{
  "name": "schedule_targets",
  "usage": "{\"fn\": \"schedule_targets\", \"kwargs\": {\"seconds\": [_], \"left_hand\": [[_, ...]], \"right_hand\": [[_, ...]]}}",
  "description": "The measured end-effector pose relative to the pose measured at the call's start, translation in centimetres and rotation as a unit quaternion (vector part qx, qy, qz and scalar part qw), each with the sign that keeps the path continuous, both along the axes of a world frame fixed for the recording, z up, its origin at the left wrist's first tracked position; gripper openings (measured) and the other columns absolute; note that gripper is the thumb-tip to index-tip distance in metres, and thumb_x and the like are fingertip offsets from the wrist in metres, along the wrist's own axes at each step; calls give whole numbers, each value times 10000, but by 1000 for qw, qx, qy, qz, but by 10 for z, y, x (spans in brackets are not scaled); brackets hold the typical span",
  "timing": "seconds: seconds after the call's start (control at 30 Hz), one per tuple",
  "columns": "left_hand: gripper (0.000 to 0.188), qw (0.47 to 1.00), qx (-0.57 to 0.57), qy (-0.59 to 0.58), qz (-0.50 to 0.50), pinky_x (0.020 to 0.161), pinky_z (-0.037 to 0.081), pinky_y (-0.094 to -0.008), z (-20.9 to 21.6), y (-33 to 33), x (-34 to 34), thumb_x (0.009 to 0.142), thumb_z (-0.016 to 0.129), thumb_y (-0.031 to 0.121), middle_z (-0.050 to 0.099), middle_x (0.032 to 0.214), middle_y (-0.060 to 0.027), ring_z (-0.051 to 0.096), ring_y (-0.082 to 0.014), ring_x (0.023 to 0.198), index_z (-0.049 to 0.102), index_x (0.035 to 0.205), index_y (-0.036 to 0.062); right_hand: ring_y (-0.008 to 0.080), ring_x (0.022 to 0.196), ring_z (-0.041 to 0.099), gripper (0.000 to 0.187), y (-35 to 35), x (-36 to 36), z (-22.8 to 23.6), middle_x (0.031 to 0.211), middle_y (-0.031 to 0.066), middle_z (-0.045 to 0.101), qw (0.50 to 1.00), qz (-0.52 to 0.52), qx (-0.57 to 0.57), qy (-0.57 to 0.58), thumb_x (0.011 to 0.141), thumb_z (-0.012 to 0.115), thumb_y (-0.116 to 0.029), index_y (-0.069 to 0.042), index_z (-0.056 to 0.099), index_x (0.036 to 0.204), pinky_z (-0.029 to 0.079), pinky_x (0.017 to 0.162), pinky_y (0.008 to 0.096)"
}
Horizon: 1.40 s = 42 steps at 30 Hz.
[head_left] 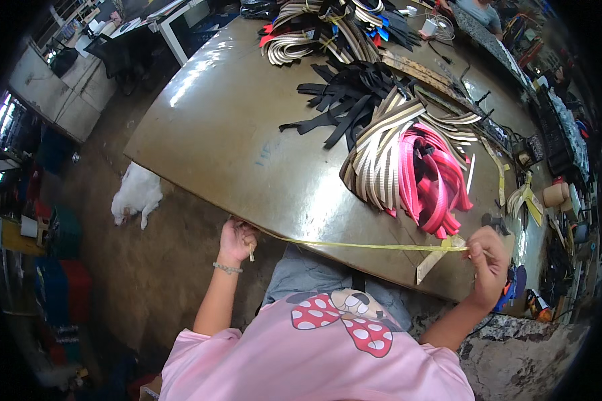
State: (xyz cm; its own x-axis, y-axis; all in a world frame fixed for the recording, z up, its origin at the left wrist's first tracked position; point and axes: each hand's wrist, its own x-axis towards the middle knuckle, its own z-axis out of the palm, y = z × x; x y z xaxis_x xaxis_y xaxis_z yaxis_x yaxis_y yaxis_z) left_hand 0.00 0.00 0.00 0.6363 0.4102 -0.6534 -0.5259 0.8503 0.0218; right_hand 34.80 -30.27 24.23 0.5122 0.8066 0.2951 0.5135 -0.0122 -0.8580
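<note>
The right grip [488, 264] pinches a yellow tape [368, 246], seemingly keeping it taut along the near edge of the surface [214, 147]; the left grip [238, 240] curls shut, apparently around its other end.

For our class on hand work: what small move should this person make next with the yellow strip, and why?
Probably ease the right hand slightly outward, with the left hand steady: the yellow strip runs between them along the near edge of the table, bending a little beside the left hand.

pink short-sleeved shirt [247, 367] (white-dotted red bow [373, 336] printed on it), grey-blue bottoms [302, 273], beaded bracelet [227, 269].
</note>
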Motion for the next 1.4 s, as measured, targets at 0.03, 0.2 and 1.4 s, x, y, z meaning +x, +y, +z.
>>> {"fn": "schedule_targets", "kwargs": {"seconds": [0.03,0.2,1.4], "left_hand": [[223,999,24,19,-32,382,212,-213,-8,1,-7,849,528,173,346,592,-9,307,-89,496,430,667,91],[210,992,-6,8,-125,391,244,-214,-28,-8,-47,870,504,104,349,595,-15,330,-91,507,419,681,70],[446,811,332,368,312,924,445,-459,-66,149,-104,912,466,331,534,1249,-142,507,-275,1147,521,1242,36]], "right_hand": [[198,683,535,188,-1,0,2,751,79,582,1000,0,-3,-25,841,667,-145,5,604,748,412,644,299],[178,714,549,186,1,-4,11,762,82,571,994,74,-66,-42,848,659,-137,7,618,738,425,658,292],[416,772,653,291,136,-198,-218,937,232,647,917,276,-233,-168,947,421,-191,-10,523,1152,517,706,514]]}}
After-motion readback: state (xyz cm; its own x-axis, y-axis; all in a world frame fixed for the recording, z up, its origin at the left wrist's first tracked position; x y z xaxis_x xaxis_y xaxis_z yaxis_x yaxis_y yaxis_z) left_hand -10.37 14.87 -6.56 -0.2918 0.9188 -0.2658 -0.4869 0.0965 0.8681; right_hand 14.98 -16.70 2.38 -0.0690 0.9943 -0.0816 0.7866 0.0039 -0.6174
